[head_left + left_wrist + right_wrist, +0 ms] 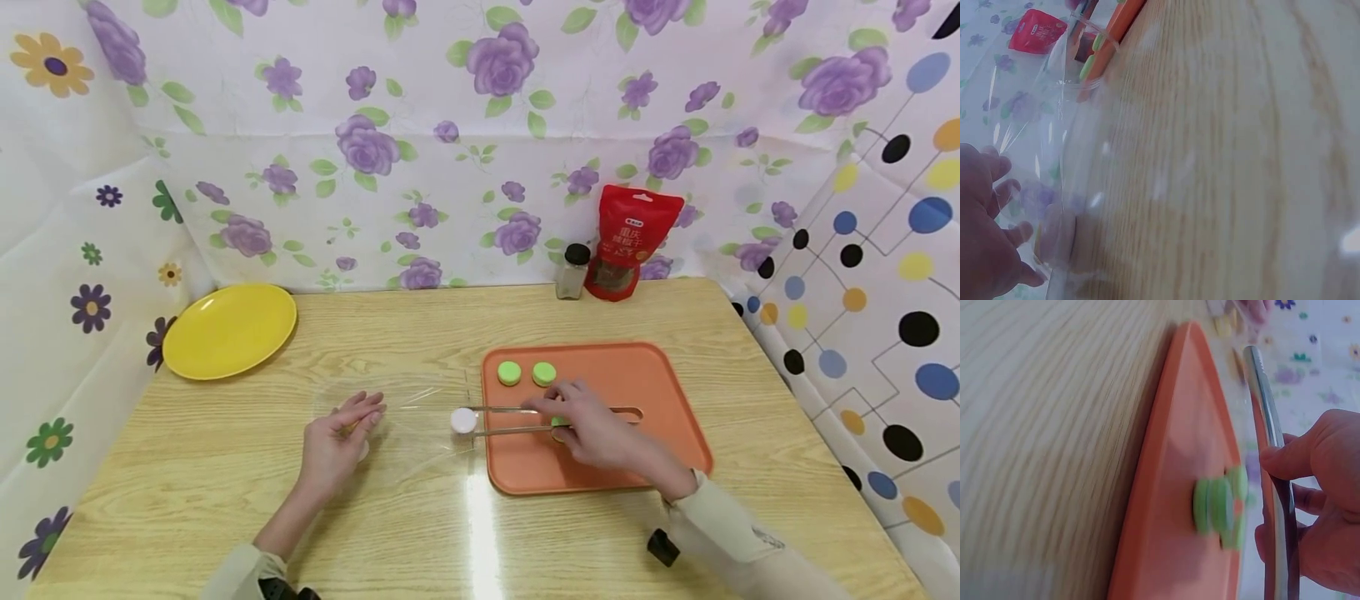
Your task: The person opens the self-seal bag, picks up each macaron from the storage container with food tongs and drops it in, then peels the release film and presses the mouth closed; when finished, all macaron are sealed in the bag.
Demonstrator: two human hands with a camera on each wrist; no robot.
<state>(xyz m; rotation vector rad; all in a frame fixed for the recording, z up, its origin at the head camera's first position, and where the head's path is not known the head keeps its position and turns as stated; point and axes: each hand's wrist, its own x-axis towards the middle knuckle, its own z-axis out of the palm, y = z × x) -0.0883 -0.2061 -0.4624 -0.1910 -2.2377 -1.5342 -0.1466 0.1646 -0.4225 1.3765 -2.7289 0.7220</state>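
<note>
My right hand point(596, 425) grips metal tongs point(517, 431) over the tray. The tongs' far ends hold a whitish macaron point(463, 420) at the mouth of a clear plastic bag point(412, 417). Beside the bag's closed end is my left hand point(337, 442), its fingers spread and fairly straight against the film. A pale macaron point(1057, 237) lies in the bag by those fingers, mostly hidden in the head view. Green macarons point(509, 372) sit on the orange tray point(675, 442); one is partly hidden under the right hand.
A yellow plate point(228, 332) lies at the back left of the wooden table point(360, 333). At the back right stand a black-capped shaker jar point(572, 273) and a red pouch point(633, 233). Patterned cloth hangs around three sides.
</note>
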